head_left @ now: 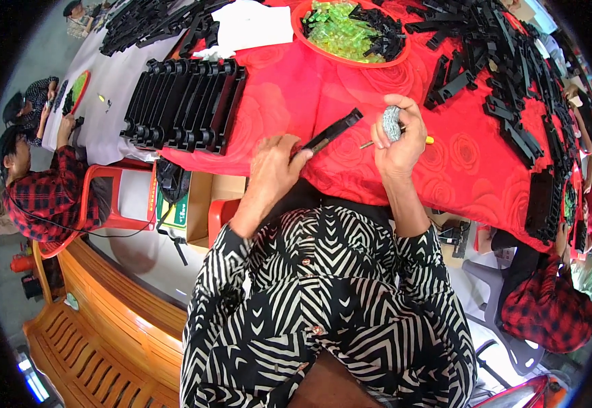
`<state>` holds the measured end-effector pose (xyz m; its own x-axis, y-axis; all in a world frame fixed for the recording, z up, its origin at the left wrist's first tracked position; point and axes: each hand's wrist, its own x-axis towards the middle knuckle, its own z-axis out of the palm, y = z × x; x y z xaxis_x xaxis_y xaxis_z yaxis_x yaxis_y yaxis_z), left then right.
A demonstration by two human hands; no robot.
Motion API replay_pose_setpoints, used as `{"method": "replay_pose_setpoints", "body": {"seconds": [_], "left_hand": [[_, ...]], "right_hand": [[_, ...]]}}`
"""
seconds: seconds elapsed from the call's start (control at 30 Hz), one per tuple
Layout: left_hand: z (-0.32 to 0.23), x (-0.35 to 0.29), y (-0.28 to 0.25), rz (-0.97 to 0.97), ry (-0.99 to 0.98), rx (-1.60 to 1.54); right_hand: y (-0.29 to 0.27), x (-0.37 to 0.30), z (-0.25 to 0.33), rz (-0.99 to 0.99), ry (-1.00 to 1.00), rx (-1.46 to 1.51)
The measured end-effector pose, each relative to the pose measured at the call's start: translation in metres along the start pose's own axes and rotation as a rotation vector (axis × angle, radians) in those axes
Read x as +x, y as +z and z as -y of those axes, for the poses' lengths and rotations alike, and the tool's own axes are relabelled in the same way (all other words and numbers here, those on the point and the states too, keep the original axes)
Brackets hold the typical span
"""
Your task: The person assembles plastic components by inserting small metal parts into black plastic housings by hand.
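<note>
My left hand [274, 165] grips a long, narrow black plastic strip [336, 129], which slants up and to the right over the red cloth. To its right, my right hand [403, 146] is raised, fingers curled round a thin tool with a metal shaft [366, 145] and a yellow end [430, 140], perhaps a small screwdriver. A silvery-grey lump [392, 122] shows at the fingers of that hand; whether it is wrapped round a finger or held, I cannot make out. The strip and the tool are apart.
A red-clothed table [275, 88] spreads before me. A stack of black plastic parts [185, 105] stands left, beside white paper [254, 27]. Ahead is a red tray [364, 62] of green and black pieces. Loose black parts [486, 54] pile up right. Other people [51, 183] sit nearby.
</note>
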<state>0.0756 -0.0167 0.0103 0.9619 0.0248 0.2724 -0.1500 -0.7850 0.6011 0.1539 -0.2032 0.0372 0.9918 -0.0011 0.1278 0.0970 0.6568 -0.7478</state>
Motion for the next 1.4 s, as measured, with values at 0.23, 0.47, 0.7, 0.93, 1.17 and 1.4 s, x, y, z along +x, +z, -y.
{"method": "replay_pose_setpoints", "body": {"seconds": [0.23, 0.47, 0.7, 0.93, 1.17, 1.4], "left_hand": [[0.012, -0.032, 0.019, -0.132, 0.062, 0.064], [-0.001, -0.034, 0.048, -0.235, 0.119, 0.06], [-0.004, -0.031, 0.05, -0.224, 0.118, 0.088], [-0.002, -0.031, 0.052, -0.239, 0.127, 0.057], [-0.002, -0.031, 0.053, -0.25, 0.144, 0.063], [0.001, -0.03, 0.058, -0.267, 0.178, 0.06]], "right_hand": [[0.028, -0.003, -0.024, 0.153, 0.06, 0.068], [0.016, -0.007, -0.034, 0.181, 0.044, -0.033], [0.005, -0.009, -0.048, 0.127, 0.041, -0.171], [0.001, -0.017, -0.054, 0.14, 0.032, -0.271], [0.0, -0.018, -0.055, 0.143, -0.032, -0.323], [0.002, -0.018, -0.062, 0.128, -0.113, -0.488]]}}
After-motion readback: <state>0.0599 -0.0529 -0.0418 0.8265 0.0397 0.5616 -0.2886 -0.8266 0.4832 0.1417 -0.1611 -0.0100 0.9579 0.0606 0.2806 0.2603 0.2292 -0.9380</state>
